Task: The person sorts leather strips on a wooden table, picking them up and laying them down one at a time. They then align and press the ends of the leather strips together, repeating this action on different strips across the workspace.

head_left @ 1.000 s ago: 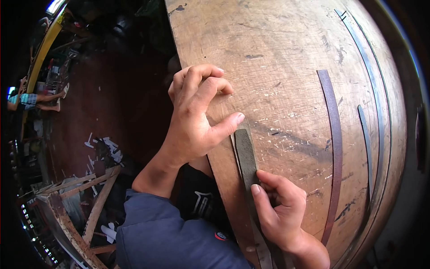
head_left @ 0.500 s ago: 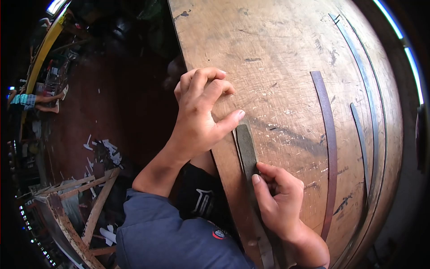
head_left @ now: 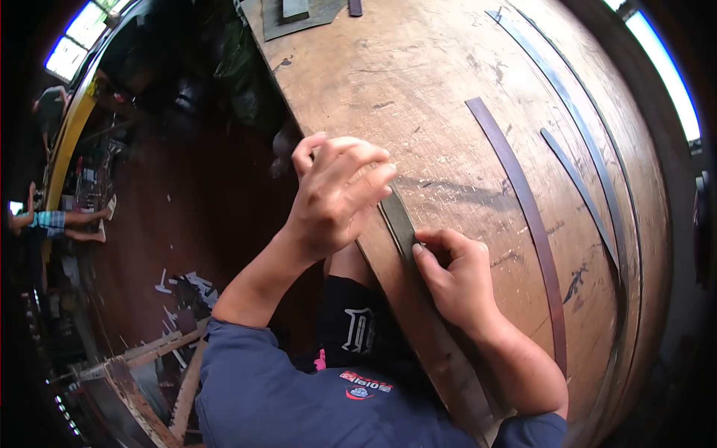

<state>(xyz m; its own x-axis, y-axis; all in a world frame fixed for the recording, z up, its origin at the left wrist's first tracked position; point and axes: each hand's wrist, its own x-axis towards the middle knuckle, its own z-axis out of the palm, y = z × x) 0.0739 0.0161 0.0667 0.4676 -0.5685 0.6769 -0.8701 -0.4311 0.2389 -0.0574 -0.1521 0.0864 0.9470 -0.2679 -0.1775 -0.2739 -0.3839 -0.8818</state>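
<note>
A dark grey-green strip [head_left: 399, 220] lies lengthwise along the near edge of the wooden table [head_left: 441, 134], its layers showing at the side. My right hand [head_left: 459, 280] pinches the strip's right edge between thumb and forefinger, the other fingers curled. At the strip's far end is my left hand [head_left: 336, 190], its fingers bent and drawn together, slightly blurred. It covers that end, and whatever its fingertips hold is hidden.
A brown strip [head_left: 519, 183], a short dark strip [head_left: 579, 183] and a long bluish strip [head_left: 575, 101] lie to the right. Grey pieces [head_left: 295, 9] sit at the table's far corner. Wooden frame pieces [head_left: 142, 396] stand lower left. A person's legs [head_left: 86, 226] show far left.
The view has shifted, bringing the far corner pieces into sight. My left hand's fingers have drawn together, and its thumb no longer sticks out. My right hand still pinches the strip.
</note>
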